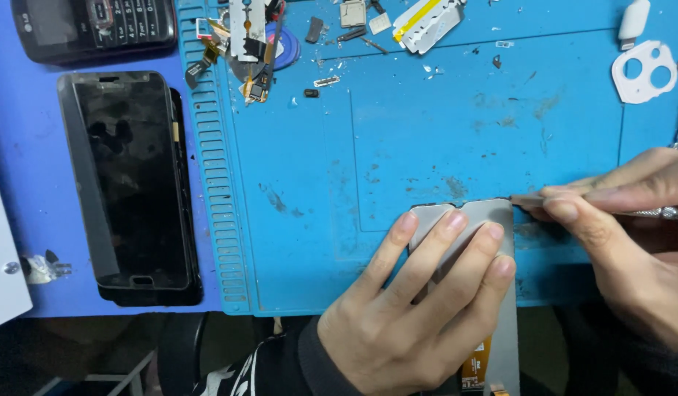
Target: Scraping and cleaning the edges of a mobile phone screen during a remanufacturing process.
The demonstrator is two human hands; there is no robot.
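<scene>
Head view: left hand (408,308) presses flat, grip open, on grey panel (467,227); right hand (632,242) grip pinches metal tool (529,199) at its edge.

Open blue mat (427,139) centre offers free passage; loose parts (254,44) crowd its far edge, black phone (130,183) blocks left.

Matt grey panel (467,220), scuffed blue rubbery mat (427,147).
</scene>
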